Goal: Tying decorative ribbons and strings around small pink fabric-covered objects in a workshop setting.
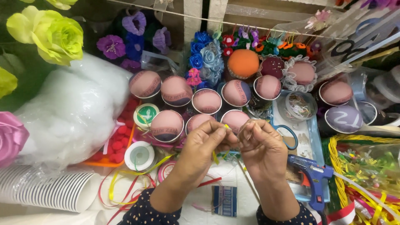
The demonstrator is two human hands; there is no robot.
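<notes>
Frame centre, low: left hand [204, 139] pinches a thin yellow ribbon [215, 157] between thumb and forefinger; its strip hangs roughly vertical below the fingertips. Right hand [260, 143] touches it knuckle to knuckle, fingers pressed on a fine thread [246, 126] looping up. Blue glue gun [310, 175] lower right. Beyond, rows of fabric-topped cups [207, 101]; white stuffing [75, 108] left.

Landmark: blue glue gun [313, 178].
Left of it: both hands, left hand [207, 143] and right hand [259, 146], touching, fill the centre.
Beyond it: fabric-topped cups [207, 101] packed rim to rim; no passage.
Right of it: yellow basket [338, 175] just beside.
Far left of it: stacked paper cups [50, 189], stuffing bag [71, 110].
Free room: small strip of tabletop between the forearms, part covered by ribbons [125, 183].
</notes>
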